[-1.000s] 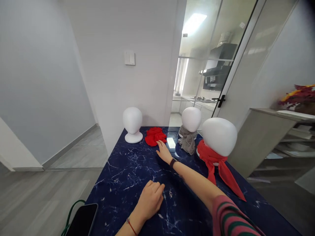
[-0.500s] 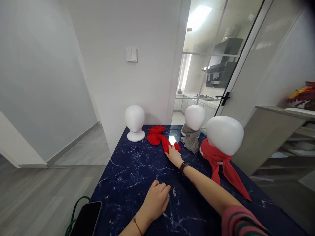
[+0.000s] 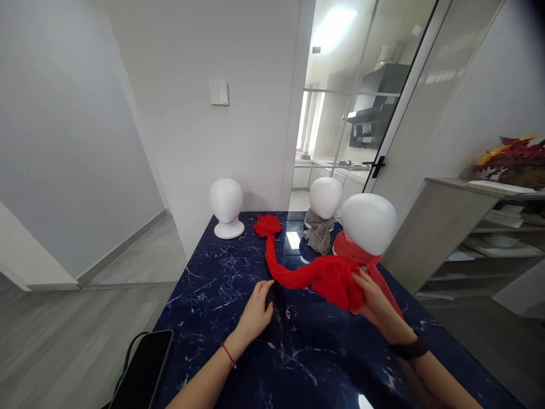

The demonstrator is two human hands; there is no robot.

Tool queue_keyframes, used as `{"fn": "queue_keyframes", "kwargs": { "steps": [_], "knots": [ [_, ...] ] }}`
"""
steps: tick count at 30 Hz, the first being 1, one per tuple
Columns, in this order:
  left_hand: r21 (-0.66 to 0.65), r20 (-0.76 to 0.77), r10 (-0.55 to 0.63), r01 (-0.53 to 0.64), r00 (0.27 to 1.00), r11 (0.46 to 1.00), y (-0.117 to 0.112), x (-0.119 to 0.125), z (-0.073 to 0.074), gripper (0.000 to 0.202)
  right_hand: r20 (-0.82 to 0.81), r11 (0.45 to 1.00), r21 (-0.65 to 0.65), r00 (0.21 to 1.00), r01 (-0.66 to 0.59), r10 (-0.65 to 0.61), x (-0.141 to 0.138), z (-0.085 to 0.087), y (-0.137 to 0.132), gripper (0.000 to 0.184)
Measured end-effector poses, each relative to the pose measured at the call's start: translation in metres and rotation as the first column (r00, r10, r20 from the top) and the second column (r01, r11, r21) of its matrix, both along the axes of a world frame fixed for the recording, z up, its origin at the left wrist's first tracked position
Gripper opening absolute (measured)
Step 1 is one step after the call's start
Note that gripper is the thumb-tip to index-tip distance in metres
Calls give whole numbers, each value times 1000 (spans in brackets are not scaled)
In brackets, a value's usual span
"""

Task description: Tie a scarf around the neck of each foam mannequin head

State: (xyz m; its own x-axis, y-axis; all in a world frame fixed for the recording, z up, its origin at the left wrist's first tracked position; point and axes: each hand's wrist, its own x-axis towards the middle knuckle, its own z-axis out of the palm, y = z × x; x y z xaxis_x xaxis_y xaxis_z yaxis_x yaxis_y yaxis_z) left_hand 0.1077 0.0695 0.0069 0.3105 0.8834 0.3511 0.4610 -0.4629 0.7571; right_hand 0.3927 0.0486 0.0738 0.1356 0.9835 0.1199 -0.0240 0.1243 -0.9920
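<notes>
A bright red scarf stretches across the dark blue marbled table, its far end bunched beside a bare white mannequin head. My right hand grips the near end, lifted and spread out at the right, slightly blurred. My left hand is at the scarf's lower edge with thumb and fingers apart; whether the fingertips touch the cloth I cannot tell. Behind the raised cloth, a larger mannequin head wears a coral-red scarf, partly hidden. Farther back, another mannequin head has a grey scarf around its neck.
A phone with a green cable lies at the table's left front edge. Beyond the table stand a wall and a glass door. An open shelf unit is on the right.
My right hand has drawn the red scarf's end up and to the right, toward me, straightening the cloth. My left hand has moved forward and left, its fingers opening. The view has shifted slightly.
</notes>
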Motion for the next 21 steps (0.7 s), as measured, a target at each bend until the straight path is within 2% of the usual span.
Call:
{"fn": "queue_keyframes", "kwargs": {
  "steps": [1, 2, 3, 4, 6, 8, 10, 12, 14, 17, 19, 21],
  "knots": [
    [-25, 31, 70, -70, 997, 997, 9, -1, 4, 52, -4, 980, 102, 986, 169, -169, -1, 1, 11, 39],
    [-55, 55, 154, -151, 986, 987, 21, -4, 7, 47, 34, 937, 193, 952, 291, -303, -5, 0, 22, 35],
    [-98, 71, 254, -247, 965, 964, 36, -8, 10, 43, 113, 896, 273, 913, 350, -391, -10, -5, 33, 31],
    [-123, 74, 330, -319, 941, 940, 52, -14, 12, 41, 223, 876, 337, 874, 346, -431, -17, -13, 43, 28],
    [-155, 69, 449, -435, 891, 887, 87, -31, 14, 46, 471, 903, 380, 797, 203, -377, -32, -35, 57, 24],
    [-167, 64, 549, -533, 833, 829, 122, -52, 14, 52, 659, 950, 311, 715, 26, -235, -46, -62, 65, 23],
    [-153, 56, 619, -606, 784, 781, 154, -72, 15, 62, 766, 973, 220, 630, -65, -131, -56, -86, 67, 29],
    [-125, 47, 659, -650, 750, 749, 182, -90, 15, 72, 818, 979, 178, 569, -103, -89, -60, -101, 67, 45],
    [-99, 41, 687, -681, 725, 725, 210, -103, 15, 81, 836, 982, 155, 543, -111, -71, -59, -106, 66, 63],
    [-69, 45, 726, -723, 686, 688, 249, -114, 16, 96, 858, 996, 74, 513, -57, -34, -55, -102, 66, 77],
    [-49, 58, 746, -744, 664, 666, 274, -117, 17, 102, 882, 1000, 10, 472, -17, -1, -52, -96, 66, 78],
    [-17, 78, 755, -756, 651, 654, 294, -119, 16, 103, 902, 1000, -29, 431, -9, 30, -51, -91, 67, 70]
  ]
}}
